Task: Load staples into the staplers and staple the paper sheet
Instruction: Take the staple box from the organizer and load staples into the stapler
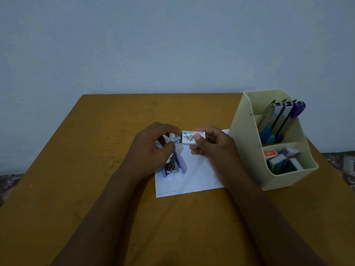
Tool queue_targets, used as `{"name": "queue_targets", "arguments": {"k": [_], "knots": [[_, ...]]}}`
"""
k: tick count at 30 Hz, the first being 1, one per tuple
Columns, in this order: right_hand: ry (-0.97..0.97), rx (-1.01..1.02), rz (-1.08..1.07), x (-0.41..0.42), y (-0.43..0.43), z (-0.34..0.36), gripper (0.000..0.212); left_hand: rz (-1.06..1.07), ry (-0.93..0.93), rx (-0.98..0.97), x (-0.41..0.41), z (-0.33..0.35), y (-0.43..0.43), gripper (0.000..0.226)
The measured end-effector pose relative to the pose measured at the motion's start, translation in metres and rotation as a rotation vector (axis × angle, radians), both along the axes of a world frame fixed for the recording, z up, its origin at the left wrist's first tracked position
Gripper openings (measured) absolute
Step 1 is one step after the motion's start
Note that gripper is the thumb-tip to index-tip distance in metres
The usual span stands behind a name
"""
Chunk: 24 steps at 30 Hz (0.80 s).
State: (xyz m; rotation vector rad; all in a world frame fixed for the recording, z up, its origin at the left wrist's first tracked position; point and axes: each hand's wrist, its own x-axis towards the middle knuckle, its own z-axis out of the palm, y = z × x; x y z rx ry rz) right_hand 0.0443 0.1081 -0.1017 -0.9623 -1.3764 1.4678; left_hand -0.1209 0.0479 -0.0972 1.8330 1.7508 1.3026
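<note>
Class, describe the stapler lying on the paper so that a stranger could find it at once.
Find the white paper sheet on the yellow-brown table. On its left part, just below the left hand, lies a blue stapler with its metal parts showing. Unlike the staplers standing upright in the cream organizer, it alone lies flat.

From my feed I see an ochre-brown table (92, 198) filling the lower half of the view, its top scuffed and faintly speckled, its far edge against a pale blue-grey wall (153, 45) that looks bare and slightly mottled. On the table's right side, near the far corner, stands a cream plastic organiser (288, 181), upright, with a tall back section and a lower front section split by a divider. Below the table edges I make out patterned fabric (9, 181) at left and right, too dim to read.
</note>
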Motion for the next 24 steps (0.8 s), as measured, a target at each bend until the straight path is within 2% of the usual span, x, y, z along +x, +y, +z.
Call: {"name": "queue_targets", "arguments": {"k": [10, 15, 17, 21, 24], "knots": [[-0.017, 0.004, -0.006, 0.001, 0.000, 0.001, 0.016, -0.023, 0.019, -0.024, -0.008, 0.001, -0.002, 0.025], [-0.090, 0.049, -0.024, 0.000, 0.001, 0.000, 0.017, -0.002, 0.016, -0.013, -0.011, 0.000, 0.000, 0.023], [-0.176, 0.117, -0.064, 0.000, 0.001, -0.002, 0.013, 0.016, -0.027, -0.005, -0.011, 0.001, 0.000, 0.022], [-0.518, 0.385, -0.184, 0.000, 0.002, -0.009, 0.012, 0.044, -0.061, -0.003, -0.012, 0.000, -0.001, 0.020], [-0.645, 0.478, -0.238, 0.000, 0.001, -0.010, 0.018, 0.075, -0.040, -0.032, -0.014, -0.002, 0.000, 0.019]]}}
